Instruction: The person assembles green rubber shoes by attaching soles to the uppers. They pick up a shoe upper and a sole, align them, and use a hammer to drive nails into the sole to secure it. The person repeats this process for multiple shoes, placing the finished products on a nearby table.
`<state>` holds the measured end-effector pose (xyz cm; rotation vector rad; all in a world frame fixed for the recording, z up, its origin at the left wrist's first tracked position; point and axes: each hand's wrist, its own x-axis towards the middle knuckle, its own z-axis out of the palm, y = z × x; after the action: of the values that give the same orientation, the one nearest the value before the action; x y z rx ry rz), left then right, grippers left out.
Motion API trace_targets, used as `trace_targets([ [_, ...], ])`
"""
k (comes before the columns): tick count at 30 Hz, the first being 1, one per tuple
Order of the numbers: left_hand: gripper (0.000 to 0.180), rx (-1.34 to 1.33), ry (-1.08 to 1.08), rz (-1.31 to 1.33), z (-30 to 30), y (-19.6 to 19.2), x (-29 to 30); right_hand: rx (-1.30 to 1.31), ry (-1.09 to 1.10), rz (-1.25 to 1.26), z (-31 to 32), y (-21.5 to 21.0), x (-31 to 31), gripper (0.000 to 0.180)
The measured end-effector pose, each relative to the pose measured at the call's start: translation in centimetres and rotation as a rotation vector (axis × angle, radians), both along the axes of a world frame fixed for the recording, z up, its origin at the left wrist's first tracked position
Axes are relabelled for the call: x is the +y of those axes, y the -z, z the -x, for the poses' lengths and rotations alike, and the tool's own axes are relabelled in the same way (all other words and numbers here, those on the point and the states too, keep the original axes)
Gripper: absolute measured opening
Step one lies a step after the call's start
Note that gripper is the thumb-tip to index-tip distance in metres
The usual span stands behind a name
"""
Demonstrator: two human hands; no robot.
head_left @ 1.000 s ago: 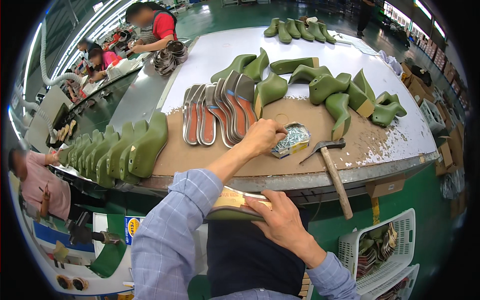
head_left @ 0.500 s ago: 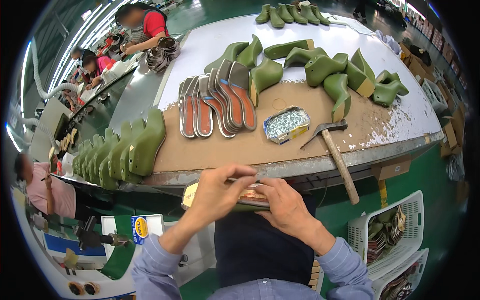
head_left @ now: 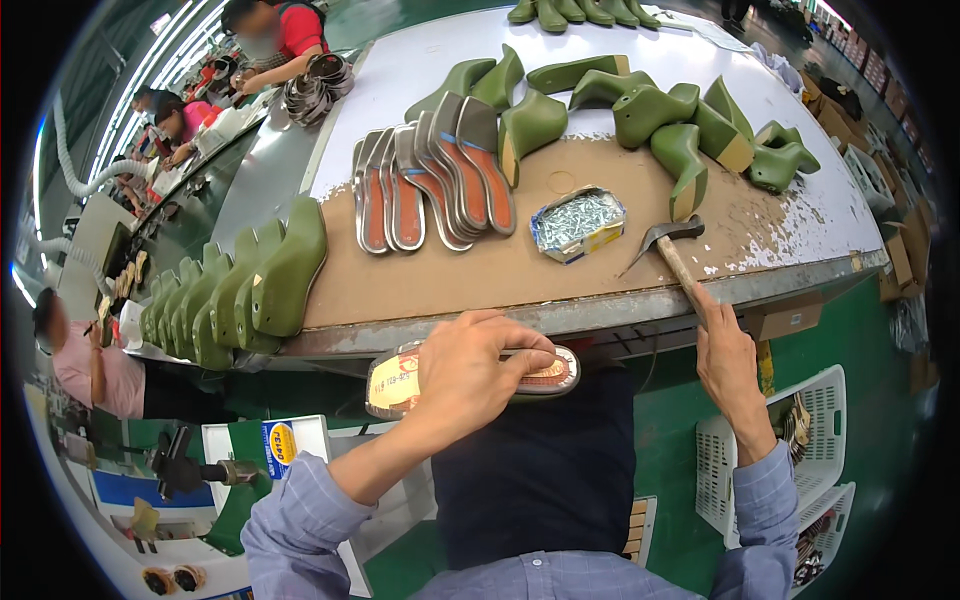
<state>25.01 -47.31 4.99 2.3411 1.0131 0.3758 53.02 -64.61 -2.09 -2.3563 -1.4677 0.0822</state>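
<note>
Taking the view's middle as the hub and twelve as the far side, a co-worker in a pale pink top (head_left: 120, 370) stands at nine o'clock. Nearer in that direction, a row of upright green lasts (head_left: 290, 275) lines the left end of the workbench (head_left: 400, 285). Toward eleven, another co-worker in a red top (head_left: 302, 30) bends over the neighbouring table. Between eleven and twelve, a stack of orange and grey insoles (head_left: 440, 180) lies fanned on the bench's brown board.

Just off the hub toward six, above the person's dark-clothed lap, is an insole-covered last (head_left: 395, 380), sole side up, with a pale label at its left end. The left hand (head_left: 470, 365) lies across it, fingers half curled, thumb and index finger drawn together near its right end (whether a tack sits between those fingertips, I cannot tell).

At two o'clock stands an open box of small metal tacks (head_left: 580, 222). Beyond it, between one and two, loose green lasts (head_left: 655, 115) lie in a jumble. Past two, the hammer (head_left: 680, 270) rests its head on the bench; its wooden handle slants toward four into the right hand (head_left: 725, 360), whose fingers are closed round it. At four, white plastic baskets (head_left: 825, 420) stand below the bench.
</note>
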Motion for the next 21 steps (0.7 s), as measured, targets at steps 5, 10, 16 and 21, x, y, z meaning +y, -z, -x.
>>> trace_targets([
  [5,0.014,0.021,0.071,-0.005,-0.2,0.0,0.2,0.267,-0.09,-0.448,2.8,0.0,-2.9,0.049],
  [10,0.017,0.035,0.127,-0.051,0.1,0.0,0.3,0.52,-0.172,-0.311,5.5,-5.1,-6.5,0.048],
  [16,0.016,-0.052,0.153,-0.038,0.1,0.3,0.3,0.543,-0.401,-0.464,6.5,-7.7,-7.5,0.047],
  [21,0.023,0.082,0.147,-0.076,-0.2,-0.3,0.3,0.453,-0.449,-0.294,8.0,-10.0,-4.7,0.049],
])
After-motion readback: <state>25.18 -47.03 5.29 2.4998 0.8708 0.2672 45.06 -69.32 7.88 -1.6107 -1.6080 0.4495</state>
